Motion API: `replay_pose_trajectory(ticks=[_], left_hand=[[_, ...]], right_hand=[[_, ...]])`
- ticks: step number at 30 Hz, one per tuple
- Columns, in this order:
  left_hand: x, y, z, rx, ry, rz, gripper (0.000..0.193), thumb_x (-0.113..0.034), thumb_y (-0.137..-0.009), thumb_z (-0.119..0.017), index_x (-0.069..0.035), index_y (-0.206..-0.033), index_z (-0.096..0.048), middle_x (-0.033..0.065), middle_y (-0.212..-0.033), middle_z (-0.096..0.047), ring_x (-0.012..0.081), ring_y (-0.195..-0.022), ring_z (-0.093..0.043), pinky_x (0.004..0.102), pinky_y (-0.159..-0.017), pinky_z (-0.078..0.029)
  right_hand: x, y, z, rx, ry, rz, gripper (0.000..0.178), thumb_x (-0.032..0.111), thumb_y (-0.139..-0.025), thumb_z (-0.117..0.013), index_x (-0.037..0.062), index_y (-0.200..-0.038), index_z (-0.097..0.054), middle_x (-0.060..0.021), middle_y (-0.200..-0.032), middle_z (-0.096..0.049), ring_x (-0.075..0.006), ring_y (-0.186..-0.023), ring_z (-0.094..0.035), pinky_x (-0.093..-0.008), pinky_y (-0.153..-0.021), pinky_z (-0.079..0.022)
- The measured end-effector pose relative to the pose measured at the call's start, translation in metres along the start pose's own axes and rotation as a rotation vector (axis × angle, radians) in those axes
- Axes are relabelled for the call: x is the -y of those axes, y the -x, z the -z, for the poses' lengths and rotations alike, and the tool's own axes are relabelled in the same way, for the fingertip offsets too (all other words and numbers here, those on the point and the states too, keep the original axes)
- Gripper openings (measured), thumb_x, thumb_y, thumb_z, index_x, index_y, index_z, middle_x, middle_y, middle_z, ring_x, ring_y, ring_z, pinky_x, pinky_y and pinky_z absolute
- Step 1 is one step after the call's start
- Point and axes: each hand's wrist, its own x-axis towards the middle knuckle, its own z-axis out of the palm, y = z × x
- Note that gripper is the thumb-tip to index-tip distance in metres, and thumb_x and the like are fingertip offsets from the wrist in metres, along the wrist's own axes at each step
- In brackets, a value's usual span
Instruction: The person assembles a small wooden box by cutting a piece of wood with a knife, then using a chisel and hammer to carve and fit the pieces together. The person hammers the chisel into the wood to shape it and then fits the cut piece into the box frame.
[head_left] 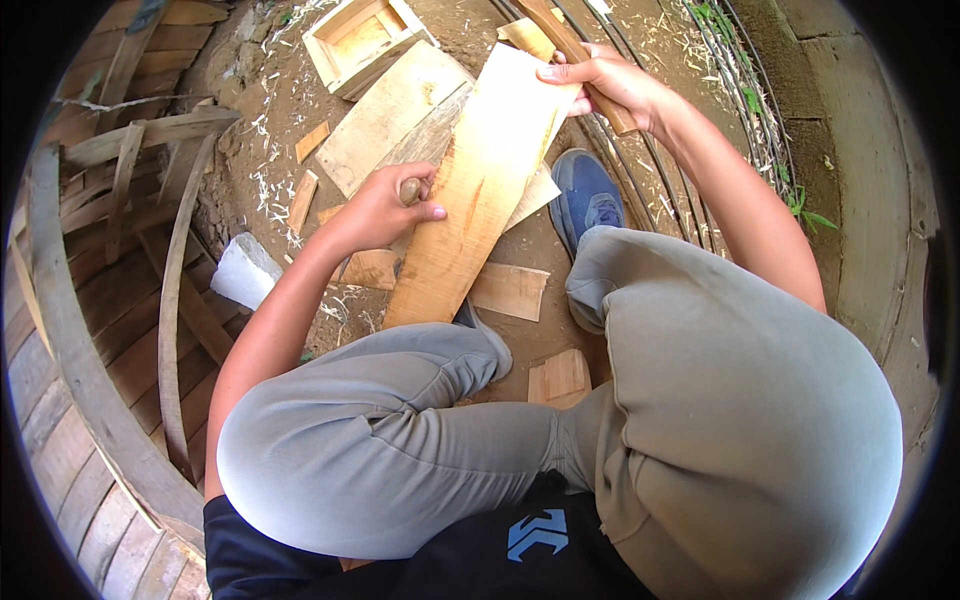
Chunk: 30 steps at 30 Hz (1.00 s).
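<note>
A long, pale wooden board (482,175) lies aslant in front of me, its near end at my left knee. My left hand (380,210) grips its left edge with the thumb on top. A rounded wooden handle end (409,191) pokes out of the same fist; the rest of that tool is hidden. At the far right corner, my right hand (625,88) pinches the board with thumb and fingers. A brown wooden bar (572,48), perhaps a handle, passes through this hand too; its far end runs out of view.
An open wooden box (365,40) and a flat plank (385,125) lie beyond the board. Offcuts (560,380) and shavings litter the dirt. Black rods (655,150) run at the right, beside my blue shoe (588,195). A slatted wooden structure (120,250) stands left.
</note>
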Motion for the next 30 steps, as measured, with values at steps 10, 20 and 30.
replay_pose_trajectory(ticks=[10,20,30], left_hand=[[0.005,-0.014,0.034,-0.326,-0.094,0.22,0.025,-0.026,-0.09,-0.078,-0.006,-0.098,-0.065,0.0136,-0.095,-0.07,0.0234,-0.089,-0.067,0.039,-0.081,-0.053],[-0.056,-0.021,0.114,-0.836,0.817,-0.196,0.04,-0.04,-0.106,-0.056,-0.014,-0.08,-0.043,-0.0041,-0.066,-0.042,0.008,-0.056,-0.039,0.0255,-0.054,-0.036],[-0.028,-0.074,0.039,-1.211,1.322,-0.119,0.045,-0.045,-0.109,-0.047,-0.002,-0.105,-0.033,0.0019,-0.076,-0.037,0.0105,-0.058,-0.035,0.0311,-0.051,-0.037]], right_hand=[[0.021,-0.039,-0.027,-0.295,0.243,0.31,0.036,0.014,-0.089,-0.08,-0.0016,-0.109,-0.056,-0.0093,-0.095,-0.068,-0.0155,-0.086,-0.073,-0.0244,-0.071,-0.065],[0.009,-0.055,-0.033,-0.364,0.437,0.292,0.042,0.021,-0.088,-0.083,0.0006,-0.106,-0.051,-0.0095,-0.092,-0.066,-0.0155,-0.084,-0.073,-0.0256,-0.066,-0.065],[-0.014,-0.056,-0.03,-0.365,0.41,0.32,0.043,0.023,-0.089,-0.082,0.0011,-0.106,-0.049,-0.0073,-0.09,-0.063,-0.0157,-0.081,-0.072,-0.0267,-0.064,-0.065]])
